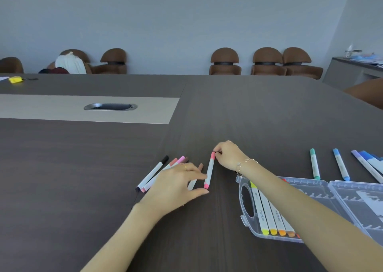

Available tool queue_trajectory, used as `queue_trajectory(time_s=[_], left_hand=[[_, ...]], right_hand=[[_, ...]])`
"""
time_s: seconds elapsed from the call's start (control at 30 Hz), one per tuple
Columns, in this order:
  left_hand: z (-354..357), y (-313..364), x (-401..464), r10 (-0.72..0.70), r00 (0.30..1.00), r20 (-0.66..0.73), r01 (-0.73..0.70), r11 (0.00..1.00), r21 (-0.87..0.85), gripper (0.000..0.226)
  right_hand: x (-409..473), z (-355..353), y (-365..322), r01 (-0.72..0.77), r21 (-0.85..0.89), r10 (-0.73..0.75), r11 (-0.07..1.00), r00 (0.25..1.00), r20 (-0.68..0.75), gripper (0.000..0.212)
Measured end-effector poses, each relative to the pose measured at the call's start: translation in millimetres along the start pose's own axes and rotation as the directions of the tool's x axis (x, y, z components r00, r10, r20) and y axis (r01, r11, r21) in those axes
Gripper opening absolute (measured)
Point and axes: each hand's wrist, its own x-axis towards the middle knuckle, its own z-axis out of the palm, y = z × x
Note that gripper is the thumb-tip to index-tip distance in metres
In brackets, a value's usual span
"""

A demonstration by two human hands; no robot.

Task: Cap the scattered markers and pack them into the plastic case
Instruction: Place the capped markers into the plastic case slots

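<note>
While the right hand [229, 154] pinches the pink marker's [209, 171] far cap and the left hand [180, 185], fingers open, touches its near end, the marker may roll away from the case [310, 211].

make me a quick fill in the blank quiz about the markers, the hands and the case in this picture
1. The right hand pinches the far cap of the ____ marker.
2. The plastic case lies ____, with markers in it.
3. The left hand touches the marker's ____ end.
4. The teal marker lies on the ____, outside the case.

Missing words: pink; open; near; table
</note>
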Motion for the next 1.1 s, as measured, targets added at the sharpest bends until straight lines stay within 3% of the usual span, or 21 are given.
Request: queue_trajectory(time_s=[0.23,0.5,0.67,0.83,0.93,1.1], left_hand=[[13.2,4.3,3.7,0.044,0.998,0.050,-0.044,0.999,0.005,0.023],[14.6,4.0,3.5,0.032,0.997,0.071,-0.033,0.999,0.015,0.019],[9.3,3.0,3.8,0.052,0.997,0.065,-0.053,0.998,0.012,0.021],[-41.5,-40.9,-20.3,-0.153,0.985,0.082,0.154,0.988,-0.009,0.021],[-69.5,-66.1,-42.0,-0.317,0.932,0.175,0.334,0.940,-0.073,0.022],[-70.8,-68.9,-39.5,-0.358,0.913,0.198,0.384,0.917,-0.112,0.024]], right_hand=[[-1.1,-3.5,11.1,0.017,0.119,-0.020,0.993,0.999,0.030,0.032],[2.8,-0.7,1.6,0.016,0.015,-0.017,1.000,0.994,0.111,0.027],[4.0,3.1,-2.2,0.022,0.038,-0.025,0.999,0.996,0.088,0.034],[2.5,14.7,-26.5,0.145,-0.009,-0.144,0.989,0.987,0.066,0.029],[5.0,25.8,-44.3,0.181,-0.013,-0.179,0.983,0.977,0.115,0.031],[6.9,34.2,-60.6,0.196,-0.018,-0.194,0.980,0.976,0.097,0.031]])
